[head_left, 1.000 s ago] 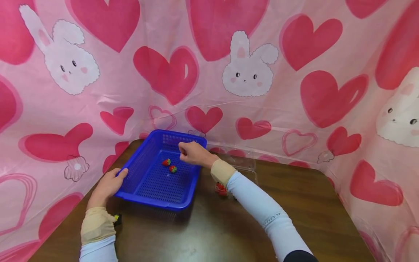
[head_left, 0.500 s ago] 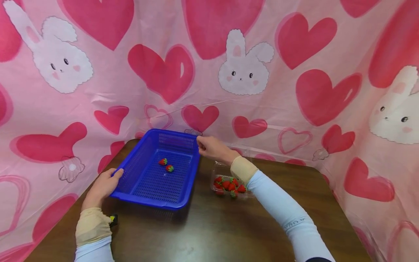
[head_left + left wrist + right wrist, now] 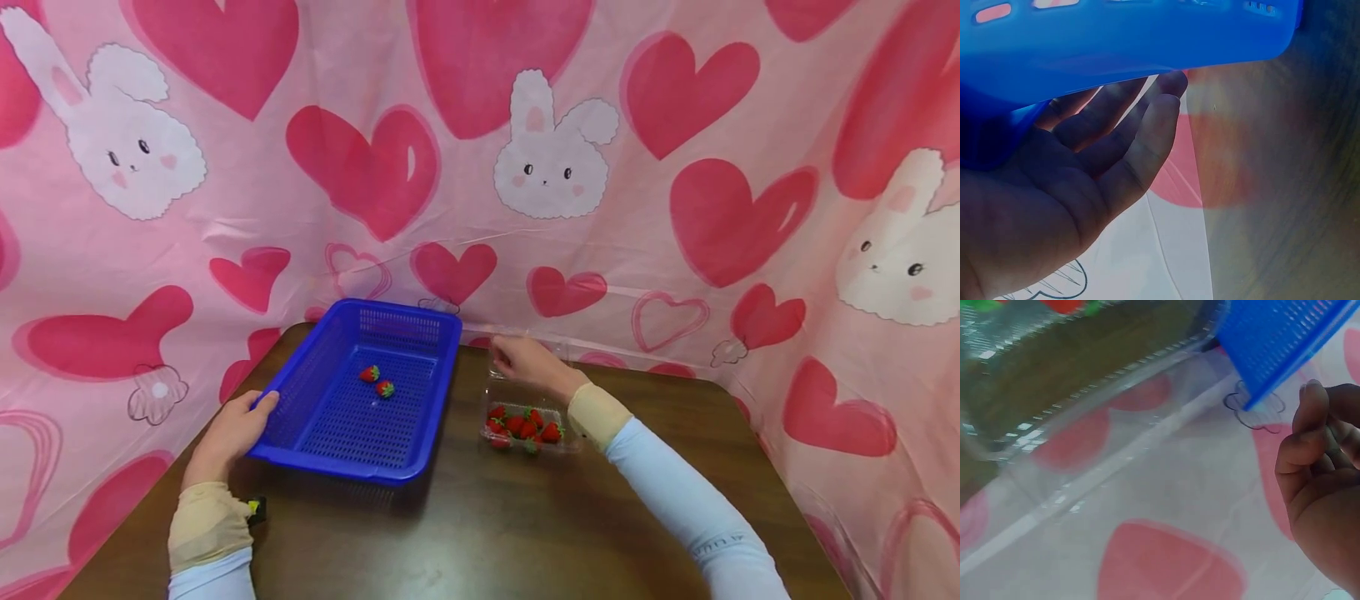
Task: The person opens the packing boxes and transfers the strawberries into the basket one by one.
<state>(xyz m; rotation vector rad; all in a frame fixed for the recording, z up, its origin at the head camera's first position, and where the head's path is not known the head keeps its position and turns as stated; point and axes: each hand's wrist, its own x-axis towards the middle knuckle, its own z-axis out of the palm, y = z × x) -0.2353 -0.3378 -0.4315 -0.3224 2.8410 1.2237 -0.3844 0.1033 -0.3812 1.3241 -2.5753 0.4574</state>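
My left hand (image 3: 232, 433) grips the near left side of a blue plastic basket (image 3: 322, 464), thumb over the rim; in the left wrist view its fingers (image 3: 1147, 140) curl beneath the basket wall (image 3: 1147, 50). Two strawberries, one (image 3: 369, 374) beside the other (image 3: 385, 389), lie on the basket's slotted floor. Above the back of a clear plastic clamshell box (image 3: 513, 392) is my right hand (image 3: 532, 362), fingers curled, with nothing visible in them. Several strawberries (image 3: 525, 425) sit inside that box. The right wrist view shows the curled fingers (image 3: 1304, 447) apart from the basket corner (image 3: 1272, 369).
Everything rests on a dark brown wooden table (image 3: 480, 533). A pink sheet (image 3: 465, 200) with hearts and rabbits hangs close behind the table and along both sides. A small black and yellow object (image 3: 257, 510) shows beside the left wrist.
My right hand has moved right, from above the basket to above the clamshell box, uncovering the strawberries there. The left hand keeps its grip on the basket. The head view has shifted slightly.
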